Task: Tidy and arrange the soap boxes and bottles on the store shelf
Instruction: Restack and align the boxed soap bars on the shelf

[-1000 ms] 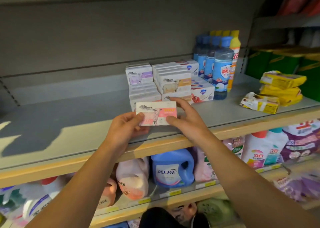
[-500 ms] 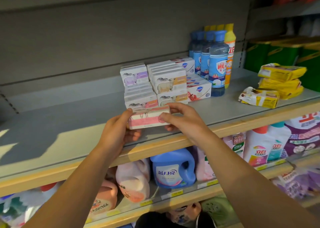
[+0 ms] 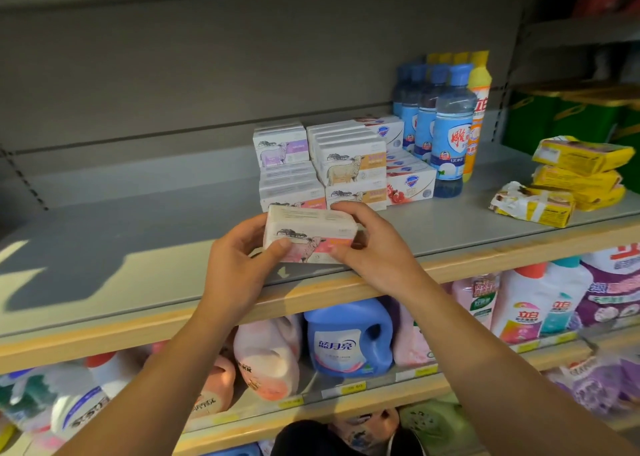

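- While looking down from the head camera, a person is holding a pink soap box (image 3: 310, 239) between both hands over the front of the grey shelf (image 3: 138, 247).
- Left hand (image 3: 239, 265) is gripping the box's left end, thumb curling across its front.
- Right hand (image 3: 375, 247) is gripping the right end, fingers (image 3: 346, 209) curling over the top.
- Stacked soap boxes (image 3: 346, 164) are sitting just behind.
- Blue bottles (image 3: 446, 133) are standing to their right, beside a yellow bottle (image 3: 479, 109).
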Demonstrator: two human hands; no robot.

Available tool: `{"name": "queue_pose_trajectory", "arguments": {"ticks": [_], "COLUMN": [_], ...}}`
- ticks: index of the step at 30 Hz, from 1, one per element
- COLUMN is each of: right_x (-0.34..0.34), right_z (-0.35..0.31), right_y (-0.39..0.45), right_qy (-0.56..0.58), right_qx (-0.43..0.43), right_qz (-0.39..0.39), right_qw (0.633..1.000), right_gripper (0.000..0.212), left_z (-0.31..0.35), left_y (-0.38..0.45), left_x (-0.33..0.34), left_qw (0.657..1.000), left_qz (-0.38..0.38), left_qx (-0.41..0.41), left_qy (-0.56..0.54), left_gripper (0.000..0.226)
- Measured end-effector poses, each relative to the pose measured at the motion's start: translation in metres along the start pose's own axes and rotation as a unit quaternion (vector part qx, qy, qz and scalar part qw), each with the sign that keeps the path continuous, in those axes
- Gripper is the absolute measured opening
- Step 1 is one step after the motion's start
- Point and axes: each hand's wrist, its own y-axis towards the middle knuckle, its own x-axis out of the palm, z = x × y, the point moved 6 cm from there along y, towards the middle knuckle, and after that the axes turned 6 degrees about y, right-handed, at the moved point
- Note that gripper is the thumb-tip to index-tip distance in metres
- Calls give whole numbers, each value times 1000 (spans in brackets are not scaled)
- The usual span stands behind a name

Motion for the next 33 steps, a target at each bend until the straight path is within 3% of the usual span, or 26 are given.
{"name": "queue_pose_trajectory", "arguments": {"ticks": [6, 12, 16, 18, 20, 24, 27, 31, 33], "right_x": [13, 35, 43, 43, 44, 55, 65, 75, 79], "right_z": [-36, -70, -88, -97, -105, -104, -92, -71, -63], "right_y": [1, 36, 71, 94, 122, 176, 211, 244, 251], "right_qy": [-192, -350, -416, -439, -457, -492, -523, -627, -647], "right_qx": [-123, -143, -162, -170, -170, -148, -145, -115, -111], "right_qz": [-13, -92, -87, -61, -39, -41, -48, -42, -30], "right_qw": [974, 921, 890, 880, 872, 857, 839, 769, 754], "right_gripper": [54, 48, 47, 49, 49, 44, 42, 40, 43], "left_z": [5, 15, -8, -31, -52, -90, -105, -111, -114], "left_y": [1, 19, 43, 57, 71, 85, 84, 85, 86], "left_x": [2, -22, -53, -75, -89, -86, -79, -80, -81], "left_qw": [999, 998, 997, 971, 924, 856, 846, 848, 847], "left_qz": [-9, -6, -10, -2, -32, -127, -135, -130, -129], "left_qx": [41, 64, -2, -54, -82, -97, -58, -40, -45], "left_qy": [5, -9, 74, 233, 373, 492, 513, 513, 514], "left_gripper": [45, 40, 30, 32, 41, 54, 57, 68, 70]}}
